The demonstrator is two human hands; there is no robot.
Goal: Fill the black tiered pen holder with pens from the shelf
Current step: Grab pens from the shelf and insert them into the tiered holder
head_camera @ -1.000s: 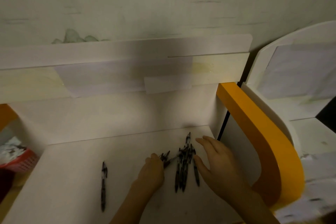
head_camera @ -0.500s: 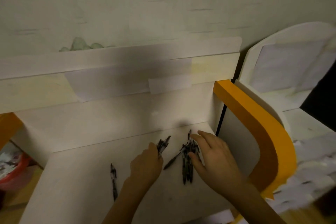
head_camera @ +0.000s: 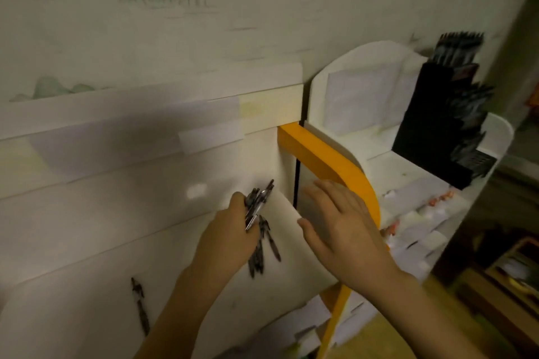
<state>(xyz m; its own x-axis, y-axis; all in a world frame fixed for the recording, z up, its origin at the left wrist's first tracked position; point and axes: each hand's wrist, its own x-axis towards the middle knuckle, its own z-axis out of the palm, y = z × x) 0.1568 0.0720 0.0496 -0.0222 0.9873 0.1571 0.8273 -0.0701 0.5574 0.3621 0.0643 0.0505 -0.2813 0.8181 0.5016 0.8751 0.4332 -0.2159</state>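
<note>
- One stray pen [head_camera: 140, 304] stays on the white shelf [head_camera: 87, 285].
- The left hand [head_camera: 226, 237] has now lifted a pen bundle [head_camera: 258, 204], fingers curled round it.
- The right hand [head_camera: 341, 226] has let go, fingers spread, empty.
- The black tiered pen holder [head_camera: 431, 131], far right and already holding pens, is likely next.

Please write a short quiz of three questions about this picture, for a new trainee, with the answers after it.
1. True or false: the left hand grips a bundle of pens.
2. Where does the black tiered pen holder stand?
A. on the white shelf unit at the right
B. on the floor
C. in the right hand
3. Fill in: one single pen lies on the shelf board to the ____ of the left hand.

Key: 1 true; 2 A; 3 left. The right hand is flat and holds nothing.
</note>
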